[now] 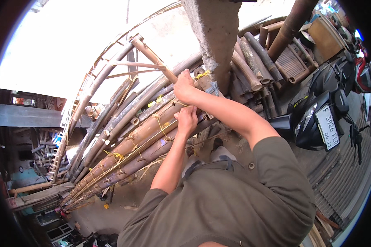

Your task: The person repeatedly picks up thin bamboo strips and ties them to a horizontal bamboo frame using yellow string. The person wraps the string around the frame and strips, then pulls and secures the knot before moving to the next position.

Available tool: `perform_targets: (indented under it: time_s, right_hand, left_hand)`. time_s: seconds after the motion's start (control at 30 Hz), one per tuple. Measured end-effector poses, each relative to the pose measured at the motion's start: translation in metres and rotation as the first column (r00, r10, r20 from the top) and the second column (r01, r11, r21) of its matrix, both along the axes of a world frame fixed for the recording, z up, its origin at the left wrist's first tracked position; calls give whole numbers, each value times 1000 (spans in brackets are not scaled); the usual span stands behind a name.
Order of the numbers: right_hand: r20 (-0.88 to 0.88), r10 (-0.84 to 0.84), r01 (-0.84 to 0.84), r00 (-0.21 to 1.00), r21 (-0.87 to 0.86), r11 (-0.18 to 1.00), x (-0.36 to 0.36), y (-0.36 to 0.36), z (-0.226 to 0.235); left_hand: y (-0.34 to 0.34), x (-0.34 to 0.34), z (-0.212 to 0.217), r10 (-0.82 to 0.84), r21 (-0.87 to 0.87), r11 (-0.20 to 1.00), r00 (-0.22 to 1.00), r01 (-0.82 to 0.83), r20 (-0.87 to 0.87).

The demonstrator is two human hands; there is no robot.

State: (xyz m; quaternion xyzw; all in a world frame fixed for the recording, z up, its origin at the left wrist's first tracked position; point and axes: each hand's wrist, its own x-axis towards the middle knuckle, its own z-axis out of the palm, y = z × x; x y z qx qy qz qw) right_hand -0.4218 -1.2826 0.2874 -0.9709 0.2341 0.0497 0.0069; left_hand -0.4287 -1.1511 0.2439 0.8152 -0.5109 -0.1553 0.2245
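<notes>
Long brown bamboo poles (145, 133) lie side by side in front of me, slanting from the lower left up to my hands. Yellow string (118, 156) is knotted round them at several places. My left hand (186, 120) is closed with curled fingers at the poles' near end. A thin pale strand runs beside its fingertips; whether they grip it I cannot make out. Farther up, my right hand (184, 86) is closed next to a slanting bamboo piece (154, 57). Its fingers partly hide whatever they hold. More yellow string (203, 75) hangs just right of it.
A concrete post (218, 37) rises beyond my right hand. Stacked bamboo lengths (255, 61) lie right of it. A black motorbike (313, 123) stands at the right. A curved bamboo frame (80, 94) arches on the left, and bare floor (97, 216) shows below the poles.
</notes>
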Motion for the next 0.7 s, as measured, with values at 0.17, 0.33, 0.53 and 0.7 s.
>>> perform_targets:
  time_s: [0.17,0.33,0.53,0.7]
  right_hand:
    - [-129,21,0,991,158,987,9,-5,1]
    - [-255,70,-132,965,-233,964,3,14,-12]
    - [-568,3,-224,823,-319,921,44,10,-45]
    - [-403,5,-41,915,-80,996,42,11,-26]
  left_hand:
    - [3,0,0,40,-137,989,997,-49,-72]
    - [6,5,-15,25,-68,997,999,-22,38]
    - [6,-1,-15,34,-257,965,999,-41,-34]
    - [9,6,-12,24,-66,998,999,-25,-21]
